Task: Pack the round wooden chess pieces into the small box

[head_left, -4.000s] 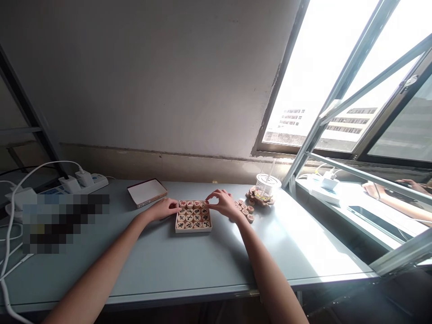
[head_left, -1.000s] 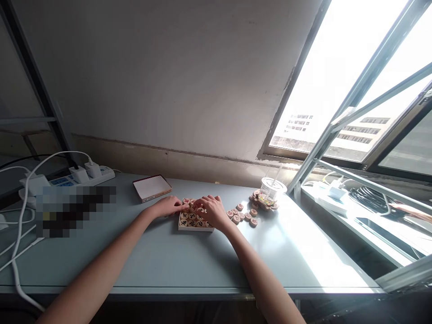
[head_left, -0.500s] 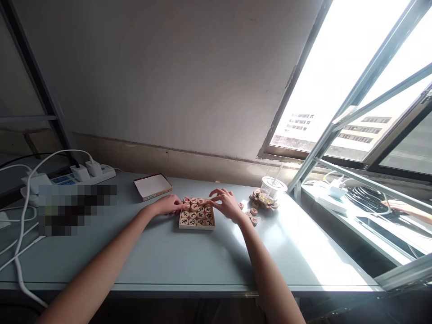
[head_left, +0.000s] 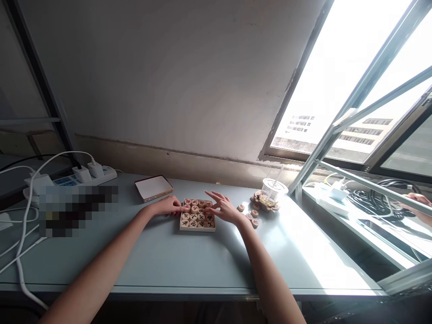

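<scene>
A shallow box (head_left: 197, 228) stands in the middle of the desk, with rows of round wooden Chinese chess pieces (head_left: 193, 216) lying face up in it. The characters on the pieces are red in the far rows and dark in the near ones. My left hand (head_left: 168, 205) grips the box's left side, its thumb over the edge by a red piece and the other fingers curled. Over the right side of the box, my right hand (head_left: 224, 208) has its fingers spread, and its thumb touches the pieces there. Several loose pieces (head_left: 255, 223) lie right of that hand.
Behind my left hand lies the open box lid (head_left: 154, 189). A lidded plastic cup with a straw (head_left: 272, 189) stands on a brown coaster at the back right. A power strip (head_left: 108, 173) and white cables occupy the left. Another person's hand (head_left: 420, 204) appears at far right.
My right hand has shifted slightly down and inward over the box, its fingers now stretched out more. My left hand stays at the box. The other person's hand has come further into view.
</scene>
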Demonstrator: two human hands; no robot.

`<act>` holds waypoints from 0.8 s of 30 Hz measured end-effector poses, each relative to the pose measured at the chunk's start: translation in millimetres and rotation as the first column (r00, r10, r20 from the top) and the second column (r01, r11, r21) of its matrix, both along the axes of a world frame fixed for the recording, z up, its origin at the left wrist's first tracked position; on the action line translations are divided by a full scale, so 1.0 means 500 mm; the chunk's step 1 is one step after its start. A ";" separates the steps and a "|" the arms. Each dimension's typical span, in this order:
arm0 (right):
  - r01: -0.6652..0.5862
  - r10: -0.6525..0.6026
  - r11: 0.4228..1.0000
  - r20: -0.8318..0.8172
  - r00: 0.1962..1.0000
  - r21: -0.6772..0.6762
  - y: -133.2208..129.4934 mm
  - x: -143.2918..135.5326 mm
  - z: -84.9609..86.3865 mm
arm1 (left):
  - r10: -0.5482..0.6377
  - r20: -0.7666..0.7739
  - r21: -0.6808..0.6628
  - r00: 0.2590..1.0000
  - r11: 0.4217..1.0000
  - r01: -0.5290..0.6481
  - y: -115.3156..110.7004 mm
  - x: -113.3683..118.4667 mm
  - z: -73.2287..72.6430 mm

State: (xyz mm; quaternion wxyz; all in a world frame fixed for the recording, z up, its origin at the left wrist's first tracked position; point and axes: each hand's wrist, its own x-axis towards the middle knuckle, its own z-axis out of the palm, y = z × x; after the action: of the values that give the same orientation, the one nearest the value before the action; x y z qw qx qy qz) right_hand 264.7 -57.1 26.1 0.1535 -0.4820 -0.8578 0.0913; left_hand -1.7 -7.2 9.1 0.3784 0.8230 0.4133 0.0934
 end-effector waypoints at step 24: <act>0.285 -0.271 0.958 -0.206 0.940 0.040 0.002 0.048 0.026 | 0.446 -0.356 0.457 0.821 0.850 -0.264 -0.050 0.076 0.015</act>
State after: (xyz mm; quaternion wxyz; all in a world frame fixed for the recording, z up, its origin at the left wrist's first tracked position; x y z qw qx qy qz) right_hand 288.7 -55.9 39.3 0.2664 -0.5810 -0.7642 0.0866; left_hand 36.1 -32.1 16.5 0.0774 0.7861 0.6112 0.0508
